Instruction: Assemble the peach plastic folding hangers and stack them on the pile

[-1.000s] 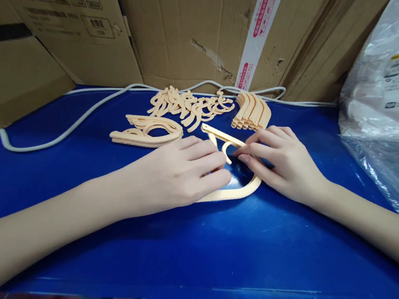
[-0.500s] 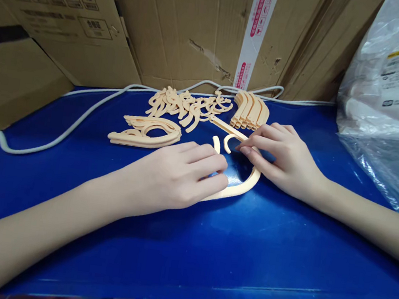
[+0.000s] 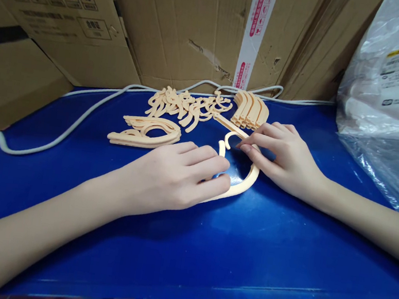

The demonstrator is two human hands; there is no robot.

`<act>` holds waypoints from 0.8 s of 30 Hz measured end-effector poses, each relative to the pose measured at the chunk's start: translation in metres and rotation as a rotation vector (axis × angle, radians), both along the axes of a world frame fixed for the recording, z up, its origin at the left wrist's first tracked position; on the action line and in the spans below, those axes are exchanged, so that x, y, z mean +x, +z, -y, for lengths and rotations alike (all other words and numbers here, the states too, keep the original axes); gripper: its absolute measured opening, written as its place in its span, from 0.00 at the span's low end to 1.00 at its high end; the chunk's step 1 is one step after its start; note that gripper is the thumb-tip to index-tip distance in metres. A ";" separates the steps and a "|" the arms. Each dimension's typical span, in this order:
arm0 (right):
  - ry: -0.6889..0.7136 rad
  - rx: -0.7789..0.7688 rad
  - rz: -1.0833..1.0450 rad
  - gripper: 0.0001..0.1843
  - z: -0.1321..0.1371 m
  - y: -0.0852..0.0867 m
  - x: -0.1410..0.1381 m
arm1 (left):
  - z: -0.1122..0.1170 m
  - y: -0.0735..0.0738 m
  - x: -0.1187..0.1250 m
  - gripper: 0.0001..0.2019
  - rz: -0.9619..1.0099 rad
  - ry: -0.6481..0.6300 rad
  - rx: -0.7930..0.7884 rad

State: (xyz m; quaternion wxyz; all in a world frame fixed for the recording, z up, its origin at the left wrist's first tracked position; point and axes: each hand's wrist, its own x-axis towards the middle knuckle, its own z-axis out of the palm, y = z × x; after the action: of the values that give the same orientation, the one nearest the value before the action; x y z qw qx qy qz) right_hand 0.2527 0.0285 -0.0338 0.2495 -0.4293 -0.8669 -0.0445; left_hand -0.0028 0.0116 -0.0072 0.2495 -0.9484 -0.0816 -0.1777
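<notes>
A cream plastic folding hanger [image 3: 245, 186] lies partly assembled on the blue table, between my hands. My left hand [image 3: 181, 174] is closed around its near arm, which the fingers partly cover. A short curved piece [image 3: 222, 147] sticks up just beyond those fingers; its lower end is hidden. My right hand [image 3: 282, 153] pinches the hanger's far side, close to a small curved hook [image 3: 228, 140]. The grooved far arm [image 3: 227, 122] slants away from the right fingertips toward the loose parts.
Behind my hands are a heap of small hook pieces [image 3: 176, 103] and a row of curved hanger arms [image 3: 251, 109]. Stacked folded hangers [image 3: 146, 132] lie left. A white cable [image 3: 89, 120] runs along the back, before cardboard boxes [image 3: 186, 25]. A plastic-wrapped package [image 3: 395, 82] stands right.
The short curved piece at my left fingers has shifted right, closer to the hook. The hook and far arm have turned slightly. Both hands keep their hold, the left one edging right.
</notes>
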 end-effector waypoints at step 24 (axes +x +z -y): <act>-0.044 -0.010 -0.018 0.14 -0.002 -0.003 0.002 | -0.006 -0.006 0.001 0.11 -0.008 0.077 -0.180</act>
State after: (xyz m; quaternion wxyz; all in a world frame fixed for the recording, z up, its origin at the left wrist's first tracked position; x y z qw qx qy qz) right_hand 0.2550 0.0310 -0.0369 0.2543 -0.4500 -0.8550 -0.0419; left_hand -0.0019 0.0178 -0.0132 0.1705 -0.9638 -0.1329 -0.1562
